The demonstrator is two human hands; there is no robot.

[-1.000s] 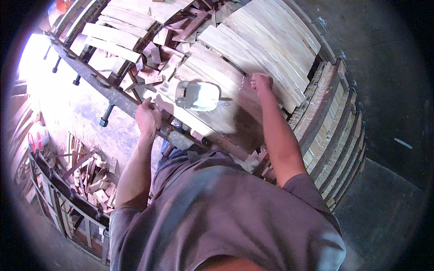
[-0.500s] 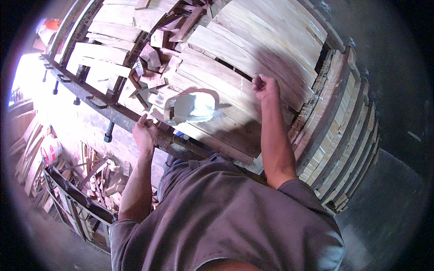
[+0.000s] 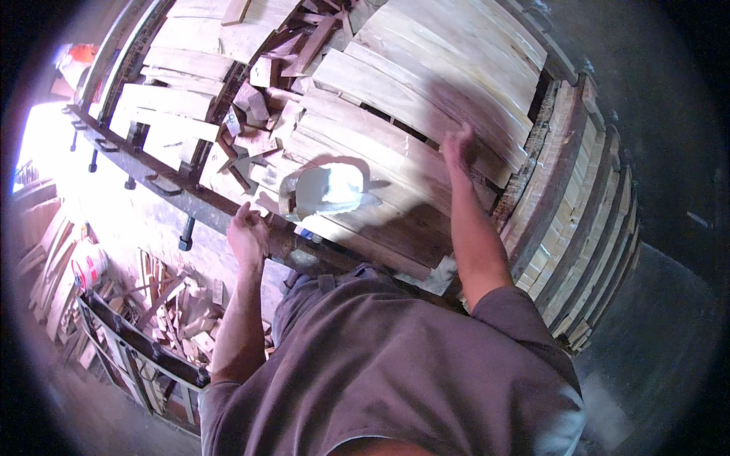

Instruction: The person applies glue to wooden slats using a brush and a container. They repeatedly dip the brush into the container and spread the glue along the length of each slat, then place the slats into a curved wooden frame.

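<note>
So the person's right hand [image 3: 458,144] sits up around 1 o'clock, fingers spread loosely and laid flat on the top of a big stack of pale wooden boards [image 3: 426,83]. It's a bit motion-blurred, but it doesn't look closed around anything, just resting open on the wood. The left hand [image 3: 247,232] is down at about 9 o'clock from frame centre, curled into a loose fist right at the dark metal rail [image 3: 205,205] along the near edge of the stack; I honestly can't tell whether it's gripping the rail or only pressed against it.

Between the two hands, just beside the left one toward 2 o'clock, a pale flat piece [image 3: 328,190] lies on the boards, glaring white in the sun, so its shape is hard to read.

Container-wise: the boards sit in what looks like a metal frame, and a gap in the middle around 11 o'clock holds a jumble of short reddish offcuts [image 3: 262,114]. More boards are stacked on edge in rows off at 3 o'clock [image 3: 585,228]. Down at 8 o'clock there's a metal-framed bin [image 3: 144,349] full of scrap sticks, with a white bucket [image 3: 87,262] just beside it.
</note>
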